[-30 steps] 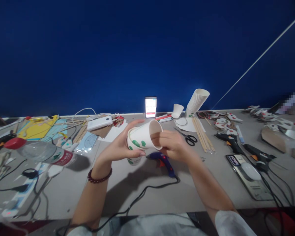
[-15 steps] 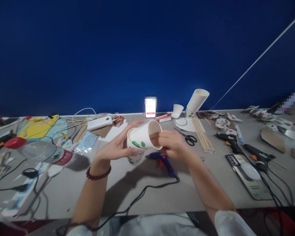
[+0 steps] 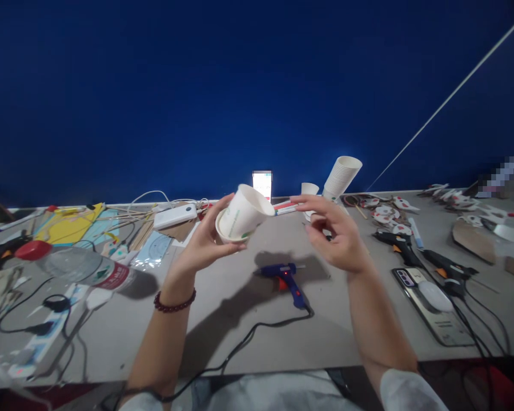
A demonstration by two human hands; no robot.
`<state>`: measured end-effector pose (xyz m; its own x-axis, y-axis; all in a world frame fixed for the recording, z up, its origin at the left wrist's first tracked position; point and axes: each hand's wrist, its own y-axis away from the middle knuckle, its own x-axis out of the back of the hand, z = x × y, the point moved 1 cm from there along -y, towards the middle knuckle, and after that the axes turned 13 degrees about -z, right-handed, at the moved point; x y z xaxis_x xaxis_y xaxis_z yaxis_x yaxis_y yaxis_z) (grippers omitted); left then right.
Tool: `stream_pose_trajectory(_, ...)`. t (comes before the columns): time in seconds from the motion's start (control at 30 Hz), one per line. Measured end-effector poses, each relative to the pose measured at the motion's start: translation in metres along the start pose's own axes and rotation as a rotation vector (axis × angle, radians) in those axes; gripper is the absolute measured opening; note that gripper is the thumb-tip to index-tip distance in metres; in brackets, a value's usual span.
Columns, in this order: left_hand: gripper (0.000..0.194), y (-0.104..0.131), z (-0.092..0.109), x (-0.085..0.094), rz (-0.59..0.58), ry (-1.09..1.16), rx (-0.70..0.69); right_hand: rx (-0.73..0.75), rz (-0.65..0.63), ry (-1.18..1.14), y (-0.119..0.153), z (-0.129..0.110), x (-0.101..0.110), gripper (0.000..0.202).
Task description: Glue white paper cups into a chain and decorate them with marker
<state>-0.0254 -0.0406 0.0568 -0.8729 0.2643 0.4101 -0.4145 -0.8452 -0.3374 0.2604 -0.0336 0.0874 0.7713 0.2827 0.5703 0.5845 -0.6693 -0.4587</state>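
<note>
My left hand [image 3: 203, 237] is wrapped round a white paper cup [image 3: 245, 212] with green print, holding it tilted above the table. A second rim shows at its lower left, so two cups seem to be fitted together; my fingers hide part of the join. To the right of the cup, my right hand [image 3: 336, 234] hangs in the air with its fingers apart and bent, nothing visible in them. Below and between the hands lies a blue glue gun [image 3: 286, 277] with a small red light and a black cable.
Behind my right hand leans a tall stack of paper cups [image 3: 343, 176]. A lit phone [image 3: 262, 184] stands against the blue wall. At left are a red-capped bottle [image 3: 79, 265] and a power strip [image 3: 53, 331]; at right, a black glue gun [image 3: 397, 244] and a phone [image 3: 432, 319].
My right hand has come out of the cup's mouth and moved right, its fingers now apart. My left hand has raised and turned the cup slightly, leaving the blue glue gun in full view.
</note>
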Motion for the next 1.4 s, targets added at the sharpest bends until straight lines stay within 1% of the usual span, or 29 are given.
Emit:
stream_pose_trajectory(0.03,0.088,-0.001,-0.001,-0.002,0.060,-0.022,0.017,-0.054,0.012,0.004,0.002,0.000,0.001,0.027)
stream_pose_trajectory(0.07,0.085,-0.002,-0.002,-0.005,0.118,-0.047,0.034,-0.118,-0.013,0.012,0.003,0.001,0.000,0.019)
stream_pose_trajectory(0.1,0.080,-0.004,-0.003,-0.008,0.176,-0.076,0.052,-0.188,-0.069,0.017,0.003,0.003,-0.004,0.013)
stream_pose_trajectory(0.13,0.073,-0.005,-0.004,-0.011,0.233,-0.109,0.066,-0.259,-0.136,0.011,0.003,0.005,-0.011,0.013)
stream_pose_trajectory(0.17,0.067,-0.007,-0.004,-0.015,0.278,-0.146,0.074,-0.325,-0.193,-0.007,0.002,0.008,-0.019,0.018)
stream_pose_trajectory(0.2,0.064,-0.008,-0.004,-0.019,0.305,-0.173,0.076,-0.378,-0.209,-0.044,0.001,0.011,-0.029,0.024)
stream_pose_trajectory(0.23,0.064,-0.010,-0.004,-0.023,0.309,-0.182,0.072,-0.410,-0.200,-0.102,-0.001,0.014,-0.038,0.031)
stream_pose_trajectory(0.3,0.067,-0.012,-0.005,-0.033,0.261,-0.145,0.080,-0.428,-0.160,-0.221,-0.006,0.017,-0.054,0.045)
stream_pose_trajectory(0.33,0.069,-0.013,-0.005,-0.038,0.236,-0.102,0.094,-0.420,-0.154,-0.282,-0.008,0.018,-0.060,0.048)
stream_pose_trajectory(0.4,0.075,-0.012,-0.005,-0.045,0.232,-0.059,0.109,-0.383,-0.168,-0.388,-0.012,0.017,-0.067,0.049)
stream_pose_trajectory(0.5,0.082,-0.009,-0.003,-0.051,0.237,-0.086,0.074,-0.336,-0.178,-0.473,-0.013,0.015,-0.067,0.047)
stream_pose_trajectory(0.53,0.085,-0.008,-0.002,-0.052,0.210,-0.094,0.053,-0.333,-0.168,-0.480,-0.013,0.015,-0.065,0.048)
stream_pose_trajectory(0.6,0.087,-0.006,0.000,-0.052,0.116,-0.063,0.020,-0.338,-0.142,-0.479,-0.011,0.017,-0.063,0.049)
stream_pose_trajectory(0.67,0.082,-0.006,0.001,-0.050,0.040,0.030,0.003,-0.342,-0.129,-0.483,-0.010,0.018,-0.062,0.049)
stream_pose_trajectory(0.7,0.077,-0.006,0.000,-0.049,0.032,0.080,0.003,-0.342,-0.126,-0.488,-0.009,0.019,-0.062,0.049)
stream_pose_trajectory(0.77,0.067,-0.007,-0.001,-0.047,0.060,0.154,0.006,-0.335,-0.119,-0.498,-0.009,0.019,-0.064,0.051)
stream_pose_trajectory(0.83,0.060,-0.008,-0.003,-0.044,0.104,0.194,0.012,-0.324,-0.113,-0.499,-0.008,0.019,-0.067,0.059)
stream_pose_trajectory(0.9,0.057,-0.008,-0.005,-0.041,0.116,0.207,0.023,-0.307,-0.105,-0.480,-0.007,0.017,-0.072,0.070)
stream_pose_trajectory(0.97,0.058,-0.007,-0.006,-0.037,0.097,0.183,0.028,-0.288,-0.083,-0.443,-0.007,0.016,-0.076,0.075)
stream_pose_trajectory(1.07,0.066,-0.006,-0.008,-0.031,0.064,0.120,-0.009,-0.235,-0.047,-0.413,-0.007,0.014,-0.079,0.069)
stream_pose_trajectory(1.17,0.074,-0.005,-0.009,-0.027,0.076,0.072,-0.050,-0.162,-0.021,-0.437,-0.008,0.015,-0.079,0.058)
stream_pose_trajectory(1.27,0.079,-0.004,-0.008,-0.023,0.085,0.060,-0.056,-0.117,-0.017,-0.448,-0.008,0.017,-0.077,0.050)
stream_pose_trajectory(1.33,0.079,-0.003,-0.006,-0.021,0.063,0.069,-0.053,-0.105,-0.043,-0.443,-0.008,0.019,-0.078,0.048)
stream_pose_trajectory(1.4,0.074,-0.002,-0.003,-0.020,0.036,0.079,-0.042,-0.093,-0.067,-0.438,-0.008,0.020,-0.078,0.046)
